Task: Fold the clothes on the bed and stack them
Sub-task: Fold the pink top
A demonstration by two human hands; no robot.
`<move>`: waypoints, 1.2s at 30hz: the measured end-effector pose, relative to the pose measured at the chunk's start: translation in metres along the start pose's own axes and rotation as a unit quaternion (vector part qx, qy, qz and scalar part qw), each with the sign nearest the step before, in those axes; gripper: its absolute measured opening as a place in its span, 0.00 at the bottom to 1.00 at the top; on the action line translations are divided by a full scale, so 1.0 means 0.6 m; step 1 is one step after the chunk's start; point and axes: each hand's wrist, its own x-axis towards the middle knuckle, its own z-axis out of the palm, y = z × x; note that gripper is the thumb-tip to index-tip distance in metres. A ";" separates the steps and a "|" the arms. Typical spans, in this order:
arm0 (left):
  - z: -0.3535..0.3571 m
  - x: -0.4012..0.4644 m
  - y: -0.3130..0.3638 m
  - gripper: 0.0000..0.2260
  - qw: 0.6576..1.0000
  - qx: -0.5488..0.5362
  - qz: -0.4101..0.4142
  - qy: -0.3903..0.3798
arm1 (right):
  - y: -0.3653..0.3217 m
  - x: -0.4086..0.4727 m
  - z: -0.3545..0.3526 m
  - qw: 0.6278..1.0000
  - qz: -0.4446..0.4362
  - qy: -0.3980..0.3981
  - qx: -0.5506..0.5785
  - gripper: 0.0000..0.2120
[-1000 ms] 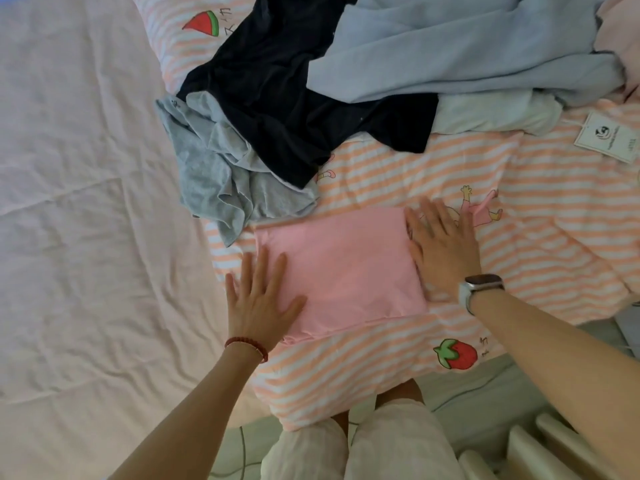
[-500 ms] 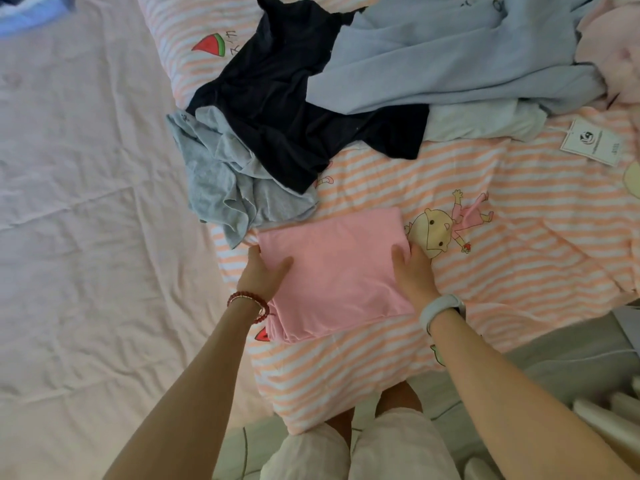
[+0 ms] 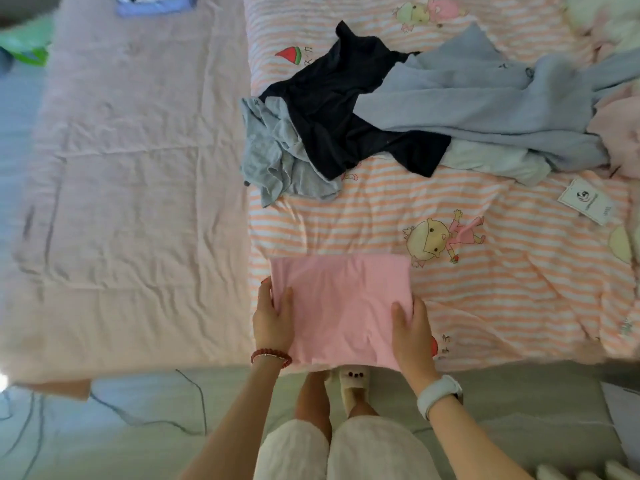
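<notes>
Wide pale pink sheet (image 3: pixel 131 188) on the left, striped cartoon blanket (image 3: pixel 502 289) on the right, and on it a loose heap: light blue garment (image 3: pixel 485 109), navy top (image 3: pixel 343 112), grey shirt (image 3: pixel 273 161). At the near edge, the folded pink garment (image 3: pixel 341 303), pinched on both sides: left hand (image 3: pixel 272 318) closed on one edge, right hand (image 3: pixel 412 332) on the other.

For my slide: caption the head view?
Both hands grip a folded pink garment at the bed's edge.
</notes>
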 end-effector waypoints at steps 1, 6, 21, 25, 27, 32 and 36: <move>-0.024 -0.021 -0.009 0.14 1.000 -0.001 -0.010 0.015 | -0.004 -0.018 0.000 1.000 -0.011 -0.020 -0.010 0.16; -0.156 -0.092 -0.047 0.15 0.993 -0.024 -0.030 0.107 | -0.043 -0.097 0.051 0.985 -0.090 -0.126 -0.083 0.15; -0.570 -0.161 -0.328 0.11 0.920 -0.189 -0.135 0.316 | -0.136 -0.364 0.453 0.909 -0.187 -0.311 -0.205 0.14; -0.720 -0.159 -0.424 0.10 0.908 -0.192 -0.150 0.342 | -0.147 -0.470 0.598 0.888 -0.207 -0.350 -0.217 0.11; -0.786 -0.162 -0.466 0.11 0.897 -0.191 -0.166 0.363 | -0.158 -0.524 0.663 0.871 -0.221 -0.379 -0.222 0.08; -0.914 -0.145 -0.528 0.11 0.871 -0.219 -0.184 0.400 | -0.199 -0.614 0.793 0.853 -0.254 -0.395 -0.228 0.06; -0.995 -0.100 -0.548 0.10 0.860 -0.240 -0.172 0.416 | -0.242 -0.644 0.902 0.840 -0.279 -0.399 -0.239 0.05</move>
